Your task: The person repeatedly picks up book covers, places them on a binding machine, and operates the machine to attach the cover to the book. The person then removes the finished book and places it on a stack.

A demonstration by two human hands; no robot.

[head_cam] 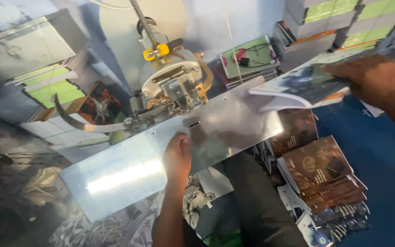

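Steel machine plate (129, 171) under flat, unclenched left hand (177, 155), right hand (369, 80) grasping 1 booklet (298, 87), brown booklet pile (323, 176) alongside, stitching head (170, 89) behind.

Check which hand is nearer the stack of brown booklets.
Right. The right hand holds a booklet just above the stack of brown booklets; the left hand rests on the metal plate, farther away.
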